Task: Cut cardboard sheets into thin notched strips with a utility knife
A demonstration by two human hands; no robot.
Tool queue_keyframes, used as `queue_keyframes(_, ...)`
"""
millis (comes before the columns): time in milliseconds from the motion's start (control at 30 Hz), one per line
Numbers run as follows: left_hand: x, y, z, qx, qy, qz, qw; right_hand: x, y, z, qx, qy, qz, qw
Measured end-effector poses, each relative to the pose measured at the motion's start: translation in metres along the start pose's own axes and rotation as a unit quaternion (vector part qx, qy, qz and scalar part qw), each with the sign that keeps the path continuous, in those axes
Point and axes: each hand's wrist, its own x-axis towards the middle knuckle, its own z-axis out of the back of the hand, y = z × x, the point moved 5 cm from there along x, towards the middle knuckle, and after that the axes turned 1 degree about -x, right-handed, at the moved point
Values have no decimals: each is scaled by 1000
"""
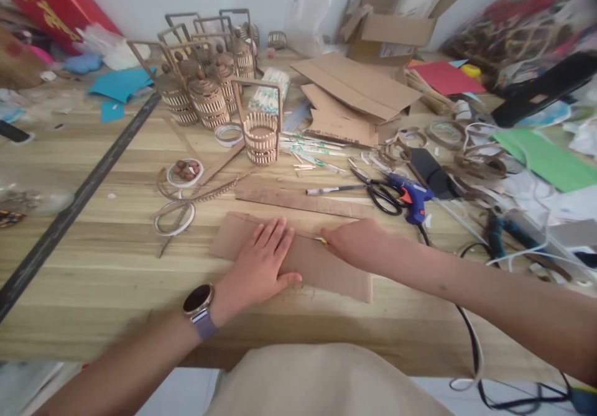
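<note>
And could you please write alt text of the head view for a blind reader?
A person's left hand lies on cardboard on a wooden table while the right hand holds a yellow tool to it. Baskets stand behind; scissors and a glue gun lie nearby.

Bare forearms converge before us on a cardboard sheet [333, 273]. The left hand [261, 267] presses palm down on the sheet's left half, fingers [275, 235] slightly spread toward its far edge, thumb angled right along its near edge. The left wrist [217, 304] sits just off the sheet, its forearm [144, 341] slanting in from the near left. The right hand [357, 240] curls closed above the sheet's right end; its forearm [466, 285] stretches in from the right.
</note>
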Motion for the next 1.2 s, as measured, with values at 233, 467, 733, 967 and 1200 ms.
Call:
queue_keyframes(233, -2, 1, -1, 5, -14, -8, 1000, -47, -33, -31, -28, -7, -12, 1000)
queue_keyframes(467, -3, 2, -2, -5, -27, -16, 999, -87, -65, -73, -31, -26, -66, 997)
queue_keyframes(733, 10, 13, 17, 0, 59, -35, 998, -79, -85, -42, -5, -34, -172, 985)
queue_keyframes(967, 35, 15, 42, 56, 105, -39, 992, -14, -72, -20, 12, -183, -194, 964)
queue_keyframes(1200, 38, 14, 60, 55, 78, -9, 995, -22, -21, -16, 69, -247, -35, 966)
